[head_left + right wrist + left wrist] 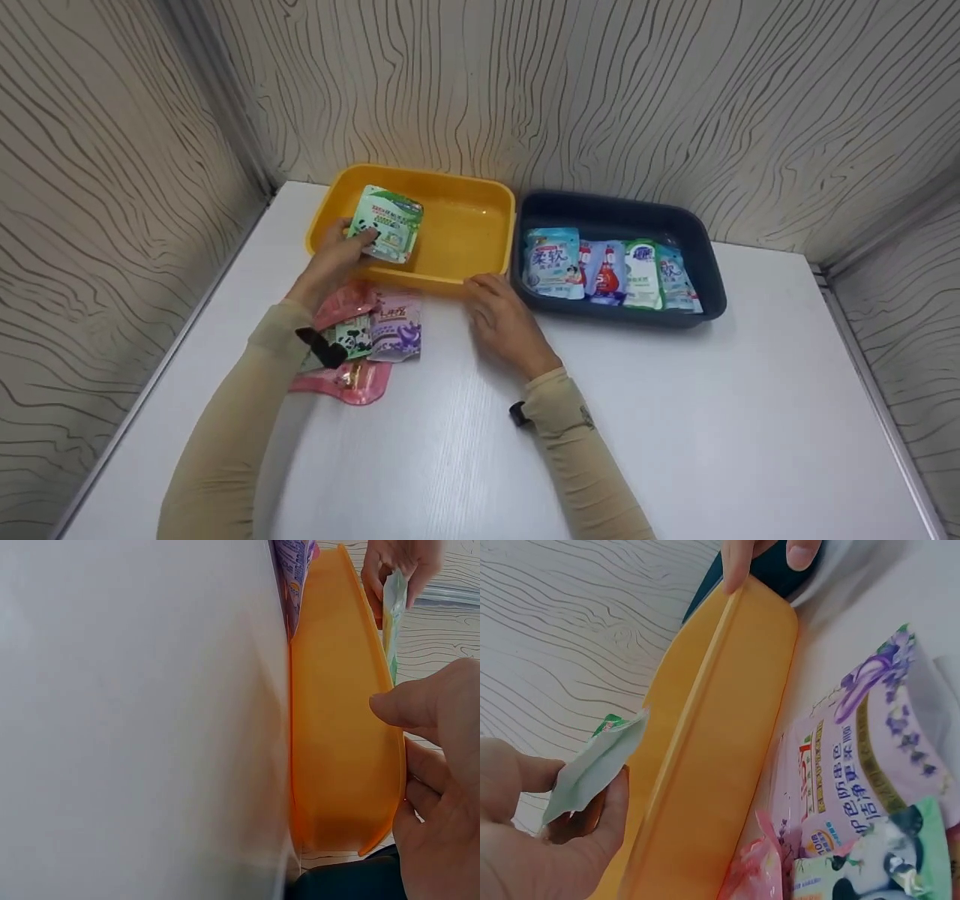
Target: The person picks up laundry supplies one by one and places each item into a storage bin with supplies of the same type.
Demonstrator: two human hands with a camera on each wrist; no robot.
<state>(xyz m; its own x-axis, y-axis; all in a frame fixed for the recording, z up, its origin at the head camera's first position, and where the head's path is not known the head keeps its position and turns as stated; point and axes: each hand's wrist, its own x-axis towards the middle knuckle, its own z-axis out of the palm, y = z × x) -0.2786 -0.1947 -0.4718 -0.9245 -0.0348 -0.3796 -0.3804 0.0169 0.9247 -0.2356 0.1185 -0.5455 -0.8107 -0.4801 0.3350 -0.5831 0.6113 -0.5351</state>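
Note:
My left hand (335,253) pinches a green-and-white panda-print pouch (391,221) by its lower left edge, over the left part of a yellow bin (469,236). In the left wrist view the pouch (600,761) sits between thumb and fingers, its pale side showing. At the bin's front right corner, my right hand (510,326) grips the rim. Its thumb (397,705) lies against the outer wall, with the other fingers over the inner side. Just in front of the bin lie a purple pouch (396,330), another panda-print pouch (354,339) and pink pouches (369,384), partly under my left forearm.
A dark blue bin (615,206) stands right beside the yellow one. Several pouches lean in a row inside it, among them a light blue one (553,262) and a white-and-green one (643,274). Wood-patterned panels (525,90) enclose the white table (750,420) at the back and sides.

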